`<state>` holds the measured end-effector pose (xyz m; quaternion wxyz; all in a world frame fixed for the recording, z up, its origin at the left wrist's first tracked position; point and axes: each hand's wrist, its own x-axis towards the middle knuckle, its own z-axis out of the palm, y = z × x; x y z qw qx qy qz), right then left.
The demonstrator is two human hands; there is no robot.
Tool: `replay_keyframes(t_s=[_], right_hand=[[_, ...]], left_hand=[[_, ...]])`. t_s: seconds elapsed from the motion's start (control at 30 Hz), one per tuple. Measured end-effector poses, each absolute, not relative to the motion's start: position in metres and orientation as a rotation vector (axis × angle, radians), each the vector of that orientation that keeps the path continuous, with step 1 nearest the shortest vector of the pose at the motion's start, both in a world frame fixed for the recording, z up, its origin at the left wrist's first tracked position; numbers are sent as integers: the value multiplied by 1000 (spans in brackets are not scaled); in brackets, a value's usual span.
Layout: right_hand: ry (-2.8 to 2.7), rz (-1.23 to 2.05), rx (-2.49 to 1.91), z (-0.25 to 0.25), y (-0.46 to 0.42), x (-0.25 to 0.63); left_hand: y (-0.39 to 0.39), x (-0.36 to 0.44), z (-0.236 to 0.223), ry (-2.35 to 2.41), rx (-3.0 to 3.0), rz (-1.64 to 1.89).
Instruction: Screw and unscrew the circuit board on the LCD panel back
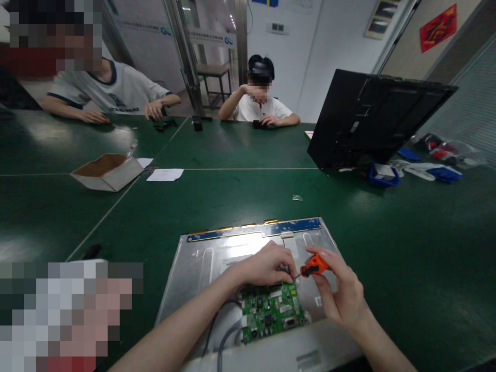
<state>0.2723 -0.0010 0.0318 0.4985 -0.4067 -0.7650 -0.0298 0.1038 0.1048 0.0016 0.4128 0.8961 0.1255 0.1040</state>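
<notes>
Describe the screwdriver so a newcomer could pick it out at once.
On the green table, find the silvery metal panel low in the view. A green circuit board lies on it, and by the board's upper right corner the right hand holds the screwdriver. Its bright orange handle with black patches stands out from the green board and bare metal beside it.

Bright room light; glare on metal panel (232, 250) (softer sheen on green tabletop (248, 194)); edges stretched.

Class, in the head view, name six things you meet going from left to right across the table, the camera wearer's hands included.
Open box, larger white paper, left hand, orange screwdriver, right hand, blue-and-white glove.
</notes>
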Motion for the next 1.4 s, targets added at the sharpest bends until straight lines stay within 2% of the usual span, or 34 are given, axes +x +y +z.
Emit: replay_keyframes(t_s=[1.13, 1.4], right_hand=[[-1796, 10, -919, 23, -4, 278], [-1677, 82, -912, 20, -10, 284]], left_hand=[[106, 102, 3, 314, 2179, 274], [126, 71, 44, 576, 2122, 390]])
